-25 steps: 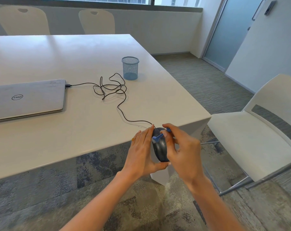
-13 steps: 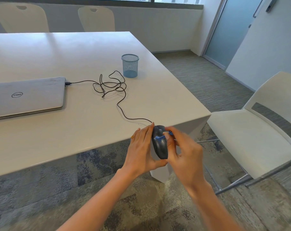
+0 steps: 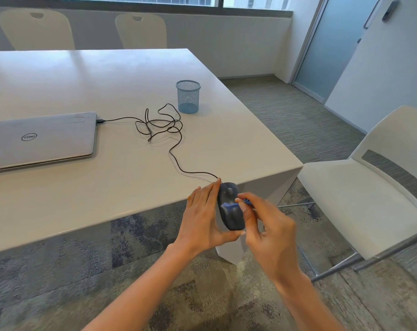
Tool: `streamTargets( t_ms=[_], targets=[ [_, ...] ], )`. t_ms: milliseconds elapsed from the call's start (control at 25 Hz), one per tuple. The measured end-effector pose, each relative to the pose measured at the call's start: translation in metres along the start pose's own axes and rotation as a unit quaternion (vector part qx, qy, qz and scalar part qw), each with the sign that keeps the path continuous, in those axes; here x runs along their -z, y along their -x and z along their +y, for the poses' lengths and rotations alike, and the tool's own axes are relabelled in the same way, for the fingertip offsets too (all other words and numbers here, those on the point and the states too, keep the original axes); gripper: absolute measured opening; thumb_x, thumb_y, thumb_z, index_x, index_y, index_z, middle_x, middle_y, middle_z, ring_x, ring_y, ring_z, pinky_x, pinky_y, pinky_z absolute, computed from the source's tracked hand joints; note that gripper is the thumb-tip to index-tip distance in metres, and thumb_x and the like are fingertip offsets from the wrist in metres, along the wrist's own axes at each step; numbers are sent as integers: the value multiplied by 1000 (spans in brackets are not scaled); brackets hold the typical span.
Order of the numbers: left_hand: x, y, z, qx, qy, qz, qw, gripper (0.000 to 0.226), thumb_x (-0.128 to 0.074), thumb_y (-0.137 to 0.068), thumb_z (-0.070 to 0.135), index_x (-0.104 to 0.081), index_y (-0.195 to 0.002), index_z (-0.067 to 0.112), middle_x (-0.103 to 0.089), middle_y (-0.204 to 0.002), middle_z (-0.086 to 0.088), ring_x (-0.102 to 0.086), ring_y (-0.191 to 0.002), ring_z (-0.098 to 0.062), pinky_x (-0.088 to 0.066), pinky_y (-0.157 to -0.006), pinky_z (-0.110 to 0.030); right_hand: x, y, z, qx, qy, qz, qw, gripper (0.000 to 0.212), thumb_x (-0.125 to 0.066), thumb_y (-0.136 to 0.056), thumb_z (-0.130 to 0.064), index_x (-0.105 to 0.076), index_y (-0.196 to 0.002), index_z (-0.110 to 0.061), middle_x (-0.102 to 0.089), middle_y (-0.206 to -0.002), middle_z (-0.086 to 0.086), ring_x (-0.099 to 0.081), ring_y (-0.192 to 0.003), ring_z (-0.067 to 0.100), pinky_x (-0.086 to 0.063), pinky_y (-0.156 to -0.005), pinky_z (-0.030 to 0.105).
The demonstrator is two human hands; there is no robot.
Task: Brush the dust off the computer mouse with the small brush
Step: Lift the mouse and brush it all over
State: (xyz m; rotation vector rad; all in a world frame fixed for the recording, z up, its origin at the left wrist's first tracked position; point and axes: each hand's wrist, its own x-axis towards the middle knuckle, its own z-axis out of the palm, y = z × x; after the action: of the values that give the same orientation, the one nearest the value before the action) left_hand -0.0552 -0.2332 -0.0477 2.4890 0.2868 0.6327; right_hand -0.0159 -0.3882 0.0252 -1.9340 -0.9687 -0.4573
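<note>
Off the surface (image 3: pixel 131 187) corner, the left hand (image 3: pixel 202 218) holds the mouse (image 3: pixel 230 211) by its ends. The right hand (image 3: pixel 267 232) pinches the brush (image 3: pixel 229 206); the mouse seems light, hard, slippery.

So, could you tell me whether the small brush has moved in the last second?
Yes. The small brush has slid down the mouse, from near its wheel to its middle, away from the table edge.
</note>
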Motion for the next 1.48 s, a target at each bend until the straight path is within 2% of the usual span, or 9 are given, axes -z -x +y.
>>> streamTargets(
  t_ms=[200, 400, 520, 680, 840, 960, 1080, 1320, 1480],
  targets=[
    [3, 2, 5, 15, 31, -4, 999, 128, -82, -58, 67, -16, -155, 15, -44, -142, 2, -40, -130, -15, -35, -111, -42, 6, -35, 10, 4, -10, -3, 1000, 15, -64, -93, -5, -70, -106, -9, -76, -95, 1, -70, -83, 12, -54, -71, 22],
    [6, -1, 8, 6, 29, -7, 1000, 138, -74, -58, 72, 9, -156, 23, -45, -142, 2, -41, -128, -17, -32, -111, -37, 2, -50, 21, 18, 20, -85, 996, 17, -60, -95, -9, -68, -109, -12, -75, -98, 4, -70, -86, 17, -55, -75, 29],
    [8, -2, 3, 10, 35, -1, 999, 138, -79, -57, 69, 3, -157, 22, -47, -135, 4, -43, -122, -14, -33, -109, -36, 4, -40, 21, 31, 18, -131, 991, 19, -62, -91, -6, -69, -108, -14, -74, -97, 2, -70, -85, 17, -55, -74, 28],
    [7, 2, -3, 11, 19, -5, 1000, 134, -79, -58, 71, -1, -156, 23, -47, -135, 2, -43, -120, -15, -35, -109, -39, 17, -49, 14, 20, -32, -161, 986, 11, -63, -94, -10, -68, -102, -16, -75, -89, -4, -68, -79, 7, -49, -68, 12],
    [9, 0, 4, 10, 29, -10, 999, 133, -79, -59, 69, -1, -156, 21, -44, -141, 3, -40, -126, -15, -33, -111, -40, 7, -68, 17, 41, -8, -114, 993, 11, -60, -96, -13, -67, -105, -12, -75, -94, 2, -70, -83, 16, -56, -72, 27],
    [11, -1, 6, 5, 37, -5, 999, 135, -78, -60, 68, 6, -156, 23, -44, -140, 1, -41, -126, -16, -33, -111, -40, -4, -65, 18, 59, 18, -143, 988, 16, -56, -96, -16, -67, -108, -12, -74, -95, 7, -70, -84, 23, -56, -72, 33],
    [11, -1, 5, 4, 33, -5, 999, 136, -77, -62, 68, 15, -154, 28, -44, -142, 1, -40, -127, -17, -31, -114, -40, -1, -58, 14, 67, 15, -176, 982, 29, -46, -94, -28, -67, -108, -14, -73, -90, 7, -69, -80, 25, -56, -69, 40],
    [6, 0, 3, 7, 19, -31, 999, 131, -67, -61, 77, 7, -156, 24, -46, -143, -3, -43, -130, -23, -33, -112, -48, 15, -52, 5, 86, 14, -267, 960, 21, -52, -89, -15, -67, -103, -15, -74, -86, 3, -69, -74, 23, -56, -66, 44],
    [9, 0, 7, 33, 37, -36, 998, 136, -72, -59, 74, 5, -157, 21, -43, -142, 0, -38, -131, -17, -31, -115, -44, 11, -64, 4, 70, -33, -232, 970, 19, -54, -94, -18, -68, -106, -16, -75, -88, 1, -70, -77, 18, -55, -69, 40]
  ],
)
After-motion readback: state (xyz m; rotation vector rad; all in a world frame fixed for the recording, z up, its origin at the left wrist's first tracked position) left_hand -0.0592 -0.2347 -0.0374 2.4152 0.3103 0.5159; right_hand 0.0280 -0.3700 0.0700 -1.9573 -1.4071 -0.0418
